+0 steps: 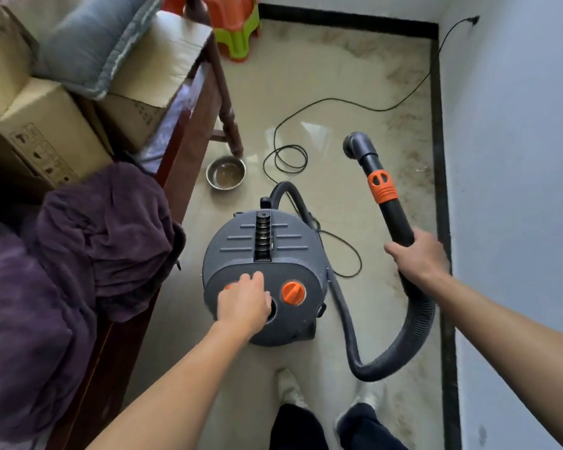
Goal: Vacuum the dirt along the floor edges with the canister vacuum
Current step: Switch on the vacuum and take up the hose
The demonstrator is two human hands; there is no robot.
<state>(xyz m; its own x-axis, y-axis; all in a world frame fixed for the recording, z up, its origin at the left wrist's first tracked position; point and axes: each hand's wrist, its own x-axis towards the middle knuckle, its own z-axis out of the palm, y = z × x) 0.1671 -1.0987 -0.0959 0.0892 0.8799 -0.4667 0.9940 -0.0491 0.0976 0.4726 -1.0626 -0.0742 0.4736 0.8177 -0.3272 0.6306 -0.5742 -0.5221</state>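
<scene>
Your right hand point(416, 258) is clamped around the black wand point(400, 222) of the canister vacuum point(267, 254), fingers wrapped round the tube just below its single orange collar point(382, 186). The wand ends in one curved nozzle point(356, 146), which faces left above the floor point(306, 76); whether it touches the tiles cannot be told. Your left hand point(244, 303) rests on the grey canister's top with its fingers bent over a mostly hidden orange control point(227, 286); whether they pinch it cannot be told. Just beside that hand sits one fully visible orange knob point(293, 292).

One corrugated hose point(413, 323) loops from under your right hand down across the floor and back to the canister. One black power cord point(306, 105) coils behind the machine and runs up to a plug point(473, 19) on the white right-hand wall. Brownish dirt point(410, 151) lies in a band along the black floor border point(437, 125) at that wall, just right of the nozzle.

One metal bowl point(226, 173) stands beside a wooden leg point(231, 118). To the left lie a purple blanket point(111, 238), two cardboard boxes with printed marks point(39, 125) and one grey cushion point(95, 43). Stacked plastic stools point(238, 27), orange over green, stand in the far corner. Your two pale shoes point(288, 388) show at the bottom.
</scene>
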